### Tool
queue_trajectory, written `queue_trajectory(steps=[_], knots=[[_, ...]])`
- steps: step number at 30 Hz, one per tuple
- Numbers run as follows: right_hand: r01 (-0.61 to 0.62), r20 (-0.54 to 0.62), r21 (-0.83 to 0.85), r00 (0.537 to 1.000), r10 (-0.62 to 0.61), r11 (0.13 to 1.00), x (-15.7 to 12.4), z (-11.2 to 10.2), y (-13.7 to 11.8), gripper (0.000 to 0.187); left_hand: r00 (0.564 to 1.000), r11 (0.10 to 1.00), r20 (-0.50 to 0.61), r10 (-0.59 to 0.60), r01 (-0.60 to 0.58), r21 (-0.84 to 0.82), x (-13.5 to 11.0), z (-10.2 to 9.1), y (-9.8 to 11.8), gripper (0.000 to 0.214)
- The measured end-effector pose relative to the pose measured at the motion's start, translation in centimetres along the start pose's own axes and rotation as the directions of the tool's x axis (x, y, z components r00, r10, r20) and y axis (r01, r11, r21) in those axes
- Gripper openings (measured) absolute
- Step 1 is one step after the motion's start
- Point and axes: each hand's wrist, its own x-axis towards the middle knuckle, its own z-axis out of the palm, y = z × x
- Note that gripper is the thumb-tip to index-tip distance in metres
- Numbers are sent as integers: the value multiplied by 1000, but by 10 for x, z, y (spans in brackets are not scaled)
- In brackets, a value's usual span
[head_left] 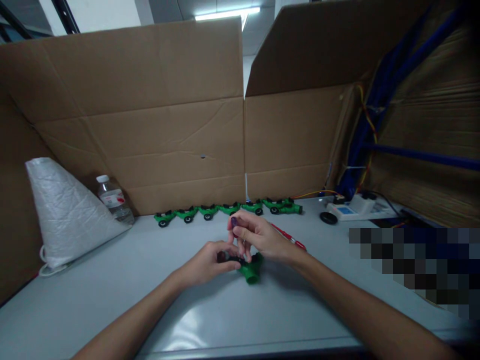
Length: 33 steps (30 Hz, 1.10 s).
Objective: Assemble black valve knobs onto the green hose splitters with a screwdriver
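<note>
My left hand (210, 262) is closed on a green and black toy part (250, 272) near the middle of the table, thumb and fingers on its black side. The part's round green end points toward me. Just above it, my right hand (258, 235) pinches a small dark purple piece (234, 222) between thumb and fingers. Its lower end is hidden by the fingers, so its kind does not show. The lower fingers of my right hand reach down to the toy part.
Several green toy vehicles (208, 212) with black wheels stand in a row along the cardboard wall (168, 150). A red pen-like tool (288, 236) lies behind my right wrist. At left are a silver bag (71, 215) and a water bottle (114, 200); at right, a power strip (360, 207).
</note>
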Motion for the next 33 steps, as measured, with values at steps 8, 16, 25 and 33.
queue_trajectory(steps=[8,16,25,33], knots=[[9,-165,-81,986,-23,997,-1,11,13,31,1000,999,-4,17,-17,-48,1,1,3,29],[-3,-106,8,994,4,1000,-1,8,3,33,1000,995,19,17,-15,-101,1,1,3,32],[-43,114,62,993,36,997,-3,-4,-6,29,999,992,31,33,-29,-125,0,2,5,29],[-8,-37,-35,999,7,999,-3,2,0,28,1000,998,20,7,-6,-64,0,1,3,31]])
